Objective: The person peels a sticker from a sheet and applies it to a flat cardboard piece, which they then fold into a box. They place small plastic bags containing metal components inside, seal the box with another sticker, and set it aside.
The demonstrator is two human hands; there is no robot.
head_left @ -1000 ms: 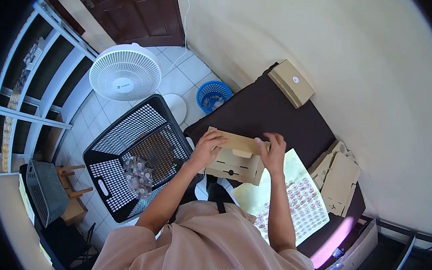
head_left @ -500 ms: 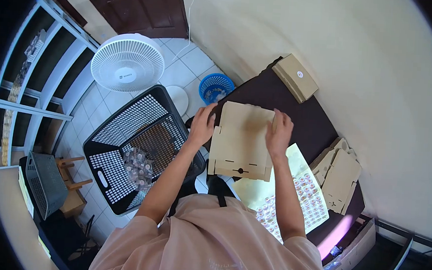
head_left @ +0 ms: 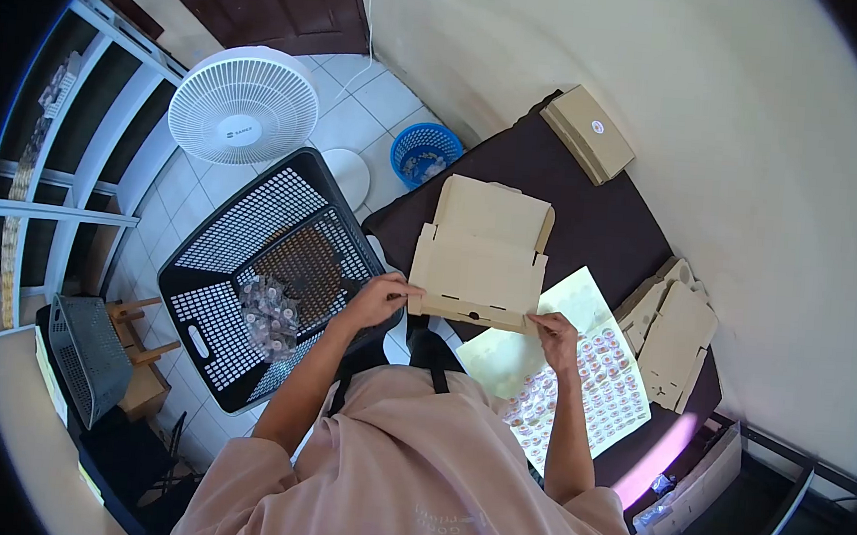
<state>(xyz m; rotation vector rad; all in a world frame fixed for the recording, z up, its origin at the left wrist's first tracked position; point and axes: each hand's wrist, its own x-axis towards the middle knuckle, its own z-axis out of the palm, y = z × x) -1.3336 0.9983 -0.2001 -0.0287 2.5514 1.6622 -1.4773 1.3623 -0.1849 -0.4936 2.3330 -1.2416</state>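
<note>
A partly folded brown cardboard box (head_left: 478, 266) lies on the dark table, its lid panel stretched away from me and its near wall standing up. My left hand (head_left: 383, 298) is closed on the near left corner, fingers on the side edge. At the near right corner, my right hand (head_left: 555, 338) pinches the cardboard between thumb and fingers. A sheet of round stickers (head_left: 594, 384) lies beneath and beside my right hand.
Left of the table stands a black crate (head_left: 284, 198) with small clear-wrapped items (head_left: 270, 321) in it. A white fan (head_left: 244, 106) and a blue basket (head_left: 424, 154) are beyond. On the table are a closed box (head_left: 589, 135) and flat cardboard pieces (head_left: 677, 340).
Both hands have moved from the box's far part to its near corners. The near edge, flat before, is now folded up into a wall.
</note>
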